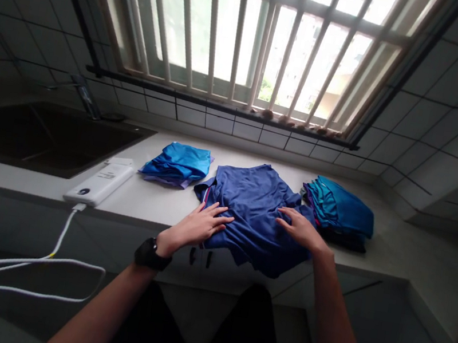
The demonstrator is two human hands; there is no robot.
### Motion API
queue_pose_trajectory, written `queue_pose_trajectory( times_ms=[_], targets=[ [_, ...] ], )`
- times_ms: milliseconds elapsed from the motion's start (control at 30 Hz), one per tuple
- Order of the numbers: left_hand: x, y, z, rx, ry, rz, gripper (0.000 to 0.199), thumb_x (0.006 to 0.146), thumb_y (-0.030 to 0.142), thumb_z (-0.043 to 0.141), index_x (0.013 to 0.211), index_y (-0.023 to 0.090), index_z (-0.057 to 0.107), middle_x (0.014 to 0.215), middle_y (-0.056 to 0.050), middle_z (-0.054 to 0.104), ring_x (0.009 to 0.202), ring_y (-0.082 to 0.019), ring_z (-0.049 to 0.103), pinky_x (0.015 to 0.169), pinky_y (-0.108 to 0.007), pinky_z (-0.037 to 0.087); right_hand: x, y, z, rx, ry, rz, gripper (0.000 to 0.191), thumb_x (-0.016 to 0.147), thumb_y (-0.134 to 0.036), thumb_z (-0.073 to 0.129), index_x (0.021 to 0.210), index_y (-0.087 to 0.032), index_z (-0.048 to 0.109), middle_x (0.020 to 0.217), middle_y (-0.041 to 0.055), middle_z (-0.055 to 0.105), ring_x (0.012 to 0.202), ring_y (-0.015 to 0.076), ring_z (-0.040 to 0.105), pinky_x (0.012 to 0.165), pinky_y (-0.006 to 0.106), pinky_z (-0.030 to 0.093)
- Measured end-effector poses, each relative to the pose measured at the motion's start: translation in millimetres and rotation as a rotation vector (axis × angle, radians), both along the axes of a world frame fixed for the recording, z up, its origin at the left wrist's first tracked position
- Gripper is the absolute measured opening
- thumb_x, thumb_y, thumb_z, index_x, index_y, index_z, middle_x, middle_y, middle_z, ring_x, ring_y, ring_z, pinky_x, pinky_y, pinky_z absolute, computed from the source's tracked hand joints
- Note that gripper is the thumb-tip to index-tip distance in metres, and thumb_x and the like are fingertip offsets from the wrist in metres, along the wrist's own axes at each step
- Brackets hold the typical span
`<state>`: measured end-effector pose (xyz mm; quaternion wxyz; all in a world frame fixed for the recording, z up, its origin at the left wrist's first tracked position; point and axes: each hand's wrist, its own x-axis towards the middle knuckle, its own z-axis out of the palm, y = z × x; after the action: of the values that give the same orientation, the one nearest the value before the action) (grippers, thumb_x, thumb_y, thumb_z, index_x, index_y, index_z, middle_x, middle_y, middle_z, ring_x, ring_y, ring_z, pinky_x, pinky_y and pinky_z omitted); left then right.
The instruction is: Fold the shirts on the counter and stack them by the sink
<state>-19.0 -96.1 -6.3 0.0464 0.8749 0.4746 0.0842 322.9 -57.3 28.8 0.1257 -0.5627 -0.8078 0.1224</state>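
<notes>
A crumpled dark blue short-sleeved shirt point(252, 216) lies on the white countertop point(155, 200), its lower part hanging over the front edge. My left hand point(198, 224) rests flat on its left side with the fingers apart. My right hand point(300, 229) lies on its right side, fingers spread, not visibly gripping the cloth. To the left is a folded pile of bright blue garments point(178, 164). A taller folded pile of teal and blue garments point(336, 209) stands to the right, close to my right hand.
A white power bank point(99, 180) lies near the counter's front edge, with a white cable point(35, 265) hanging down from it. A dark sink point(43, 136) and tap point(86, 97) are at the left. A barred window point(242, 34) and tiled wall stand behind.
</notes>
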Motion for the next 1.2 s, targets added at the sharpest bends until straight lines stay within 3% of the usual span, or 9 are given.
queue_pose_trajectory(
  times_ms=[167,300,367,433,567,667,900,1000,1200],
  targets=[
    [-20,21,21.9,-0.024,-0.007,0.032,0.038,0.103,0.027,0.051,0.135,0.031,0.070,0.152,-0.006,0.062,0.145,-0.024,0.051,0.126,-0.048,0.033,18,-45,-21.2,0.014,-0.051,-0.054,0.060,0.101,-0.045,0.055,0.156,-0.021,0.054,0.166,0.0101,0.045,0.152,0.0262,0.045,0.126,0.041,0.036],
    [9,-21,23.8,0.197,-0.012,0.062,0.037,0.099,0.013,0.046,0.120,0.019,0.075,0.138,-0.012,0.070,0.131,-0.024,0.062,0.118,-0.041,0.043,14,-84,-38.8,0.055,-0.113,0.015,0.079,0.094,-0.060,0.063,0.161,-0.023,0.046,0.171,0.0123,0.035,0.157,0.0324,0.036,0.120,0.050,0.042],
    [29,-49,6.0,0.280,-0.055,-0.009,0.036,0.099,0.029,0.057,0.130,0.019,0.070,0.139,-0.014,0.068,0.127,-0.025,0.064,0.111,-0.039,0.049,15,-95,-49.6,0.097,-0.154,0.119,0.101,0.079,-0.055,0.082,0.165,-0.025,0.039,0.174,0.0123,0.029,0.159,0.0353,0.031,0.119,0.052,0.042],
    [40,-66,-21.3,0.388,-0.042,-0.049,0.068,0.090,0.043,0.070,0.149,0.015,0.056,0.152,-0.019,0.059,0.140,-0.033,0.055,0.116,-0.046,0.046,18,-96,-62.3,0.201,-0.183,0.176,0.107,0.073,-0.032,0.087,0.166,-0.028,0.035,0.174,0.0109,0.027,0.159,0.0345,0.029,0.123,0.053,0.037],
    [30,-59,-69.6,0.732,0.059,-0.020,0.065,0.094,0.009,0.056,0.157,0.022,0.048,0.157,-0.013,0.056,0.146,-0.026,0.052,0.118,-0.040,0.042,22,-81,-85.5,0.510,-0.195,0.144,0.088,0.079,0.005,0.054,0.159,-0.029,0.046,0.165,0.0071,0.047,0.152,0.0260,0.045,0.121,0.049,0.037],
    [16,-45,-78.6,0.866,0.070,-0.065,0.059,0.096,-0.001,0.044,0.150,0.020,0.056,0.146,-0.012,0.066,0.139,-0.022,0.059,0.112,-0.035,0.045,27,-77,-93.6,0.692,-0.130,0.205,0.078,0.081,0.008,0.045,0.151,-0.025,0.056,0.153,0.0077,0.062,0.141,0.0230,0.056,0.110,0.041,0.046],
    [1,-58,-43.3,0.702,-0.230,-0.175,0.039,0.097,0.002,0.045,0.124,0.018,0.069,0.112,-0.009,0.078,0.111,-0.023,0.072,0.097,-0.036,0.057,31,-108,-70.0,0.800,0.165,0.303,0.060,0.085,0.008,0.042,0.129,-0.024,0.068,0.116,0.0055,0.079,0.102,0.0202,0.073,0.087,0.035,0.054],
    [-15,-74,-21.4,0.477,-0.349,-0.199,0.046,0.088,-0.004,0.043,0.117,0.020,0.070,0.101,-0.006,0.078,0.093,-0.019,0.073,0.084,-0.032,0.060,31,-127,-43.6,0.665,0.270,0.376,0.053,0.084,0.003,0.047,0.124,-0.024,0.069,0.105,0.0046,0.079,0.092,0.0200,0.073,0.083,0.033,0.057],
    [-42,-95,25.8,0.119,-0.511,-0.110,0.056,0.076,0.001,0.044,0.120,0.023,0.070,0.110,-0.004,0.079,0.101,-0.019,0.074,0.091,-0.029,0.058,31,-140,14.1,0.226,0.352,0.354,0.050,0.075,-0.001,0.049,0.113,-0.024,0.072,0.100,0.0021,0.079,0.090,0.0172,0.075,0.081,0.025,0.056]
  ],
)
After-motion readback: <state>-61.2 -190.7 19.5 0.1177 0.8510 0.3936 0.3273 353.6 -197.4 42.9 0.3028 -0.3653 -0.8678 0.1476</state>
